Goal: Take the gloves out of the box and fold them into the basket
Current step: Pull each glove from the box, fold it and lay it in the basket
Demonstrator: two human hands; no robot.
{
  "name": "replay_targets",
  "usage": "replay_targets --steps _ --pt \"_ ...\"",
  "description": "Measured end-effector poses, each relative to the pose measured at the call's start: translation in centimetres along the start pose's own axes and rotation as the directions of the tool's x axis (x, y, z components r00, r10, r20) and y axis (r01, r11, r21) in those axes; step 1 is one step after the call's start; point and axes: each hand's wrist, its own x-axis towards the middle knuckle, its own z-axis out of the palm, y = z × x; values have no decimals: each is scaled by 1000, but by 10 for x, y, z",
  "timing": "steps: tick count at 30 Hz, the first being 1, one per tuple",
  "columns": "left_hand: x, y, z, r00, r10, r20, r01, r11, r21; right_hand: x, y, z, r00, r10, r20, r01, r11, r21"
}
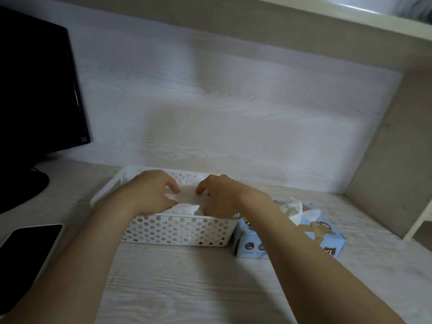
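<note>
Gloves point(184, 209) already folded lay white in the near part of the basket point(177, 230), and one more glove point(187, 198), thin and pale, was held just above them between both hands. The left hand point(152, 190) pinched its one edge with curled fingers and thumb. The right hand point(219, 195) had its fingers curled down on the other edge, so both grips were closed on this glove, though the pinch of the right one was partly hidden.

I judged the fold to be the weak point. Such a thin sheet would probably spring open once the grips let go, and fingers lifting out could catch the folded pile and drag it up with them. The basket looked light, so a push downward at one side might slide it on the bench point(187, 277).

The right forearm passed low over the blue box point(322, 239), which stood just beside the right end of the basket, and more gloves stuck out of its opening; a careless pull back could sweep them out. A monitor point(35, 90) and a dark tablet point(28, 244) were well apart at the left.
</note>
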Motion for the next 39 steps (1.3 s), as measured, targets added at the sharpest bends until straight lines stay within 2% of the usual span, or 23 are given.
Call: replay_targets --steps 3,5,11,16,19,21,23,26,30,33,35,39 --pt "-1 7 2 937 206 -282 -223 975 -26 -3 2 2 994 -17 -106 18 1000 10" --pt "-5 19 3 884 275 -377 -313 949 -42 -6 7 3 977 -42 -207 34 999 -42" --pt "-15 48 16 831 371 -415 -399 917 21 -31 29 3 860 -165 -482 166 985 -41" --pt "-23 69 29 762 441 -475 -435 891 129 -52 61 16 648 -58 -759 156 986 57" --pt "-22 86 48 677 588 -443 -540 806 244 -68 84 19 511 -12 -859 165 983 85" --pt "-19 97 62 615 681 -399 -593 732 336 -78 102 23 456 -14 -890 182 980 79" --pt "-19 106 74 597 718 -357 -589 695 413 -84 118 31 424 -1 -906 190 978 88" --pt "-17 114 85 606 716 -346 -539 690 484 -90 130 41 430 38 -902 222 964 147" --pt "-18 119 92 647 677 -350 -441 707 553 -98 134 47 535 60 -843 313 912 263" --pt "-23 123 99 666 648 -370 -380 722 579 -102 137 47 628 -15 -778 262 946 194" --pt "-25 124 104 655 650 -386 -373 722 583 -103 140 49 670 -17 -742 224 958 180" --pt "-24 123 108 633 667 -393 -390 713 583 -99 142 53 670 -15 -742 208 964 168"
